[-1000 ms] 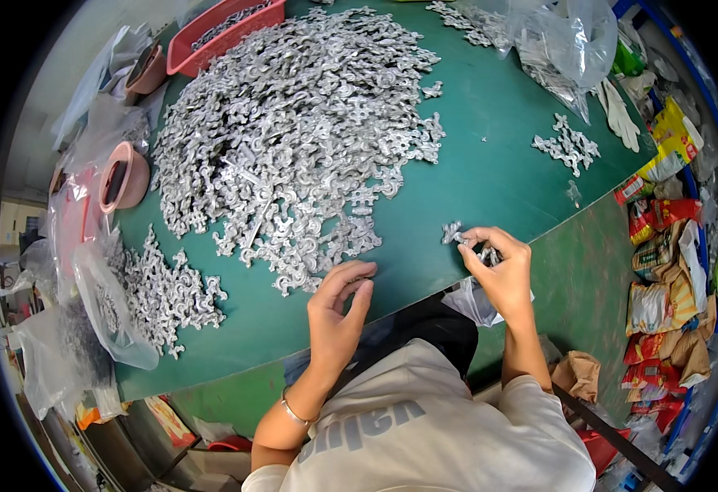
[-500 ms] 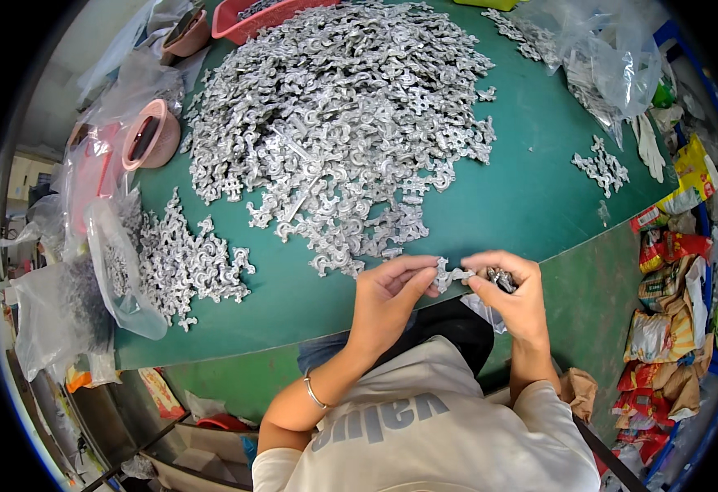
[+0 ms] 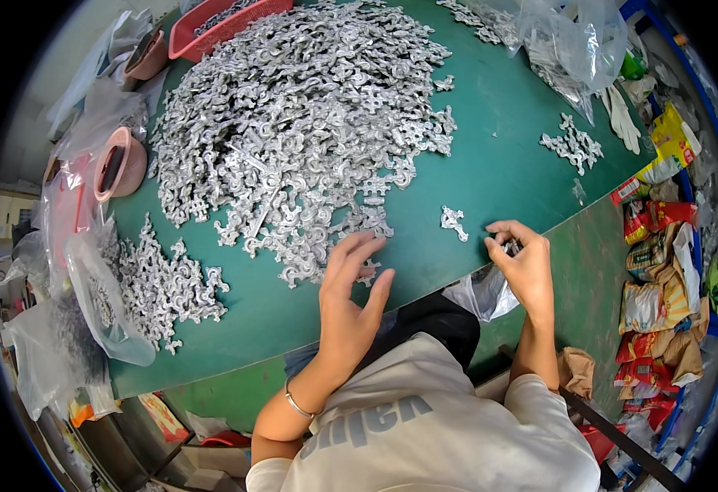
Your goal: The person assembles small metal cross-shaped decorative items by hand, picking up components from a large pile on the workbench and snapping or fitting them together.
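A big heap of silver cross-shaped metal castings [image 3: 293, 131] covers the middle of the green table [image 3: 506, 148]. My left hand [image 3: 351, 299] lies flat with fingers spread at the heap's near edge, its fingertips on loose pieces. My right hand [image 3: 523, 266] is at the table's front edge, fingers pinched on a small silver metal piece [image 3: 508, 244]. One single casting [image 3: 452, 221] lies on the table between the two hands. A clear plastic bag [image 3: 482, 293] hangs below the table edge under my right hand.
A smaller pile of castings [image 3: 166, 283] lies at the left, another small group [image 3: 574, 143] at the right. Pink tape rolls [image 3: 117, 164], a red basket [image 3: 211, 29], clear bags [image 3: 572, 41] and white gloves [image 3: 621, 119] ring the table. Snack wrappers [image 3: 658, 271] litter the floor right.
The hands were together in front of me half a second ago. The left hand has moved left and forward onto the heap's edge. The right hand stays at the table edge.
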Available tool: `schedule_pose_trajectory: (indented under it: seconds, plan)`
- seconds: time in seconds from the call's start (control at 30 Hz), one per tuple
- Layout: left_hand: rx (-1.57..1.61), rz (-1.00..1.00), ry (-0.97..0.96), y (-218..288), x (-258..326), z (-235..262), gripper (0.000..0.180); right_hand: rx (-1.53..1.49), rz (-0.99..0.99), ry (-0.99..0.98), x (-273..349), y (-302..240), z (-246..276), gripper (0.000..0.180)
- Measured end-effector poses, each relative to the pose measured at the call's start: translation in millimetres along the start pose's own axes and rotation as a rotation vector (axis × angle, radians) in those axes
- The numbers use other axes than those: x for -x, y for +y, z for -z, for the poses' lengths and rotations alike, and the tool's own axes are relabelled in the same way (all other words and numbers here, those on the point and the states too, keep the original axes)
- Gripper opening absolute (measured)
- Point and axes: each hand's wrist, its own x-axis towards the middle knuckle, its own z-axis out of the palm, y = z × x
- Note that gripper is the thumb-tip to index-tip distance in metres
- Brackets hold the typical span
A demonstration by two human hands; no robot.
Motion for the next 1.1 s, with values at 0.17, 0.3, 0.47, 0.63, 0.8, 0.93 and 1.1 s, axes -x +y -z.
schedule_pose_trajectory:
  seconds: [0.17, 0.3, 0.47, 0.63, 0.8, 0.93, 1.1]
  plan:
    - [-0.002, 0.008, 0.020, -2, 2, -3, 0.029, 0.011, 0.037, -0.017, 3, -4, -5, 0.018]
    - [0.007, 0.016, 0.009, -2, 3, -3, 0.028, 0.118, 0.032, -0.007, 4, -12, -18, 0.018]
    - [-0.001, 0.034, -0.041, -1, 4, 1, 0.027, 0.235, 0.135, 0.042, 2, -5, -31, 0.016]
    - [0.219, 0.148, -0.073, -3, 5, 3, 0.032, -0.337, -0.076, -0.054, 9, -24, -28, 0.009]
    - [0.516, 0.232, -0.099, 6, 8, 8, 0.034, -0.672, -0.220, -0.321, 18, -50, -22, 0.007]
    - [0.653, 0.283, -0.088, 17, 10, 18, 0.025, -0.729, -0.110, -0.392, 22, -58, -25, 0.008]
    - [0.675, 0.254, -0.049, 21, 13, 25, 0.019, -0.816, -0.203, -0.375, 27, -75, -24, 0.011]
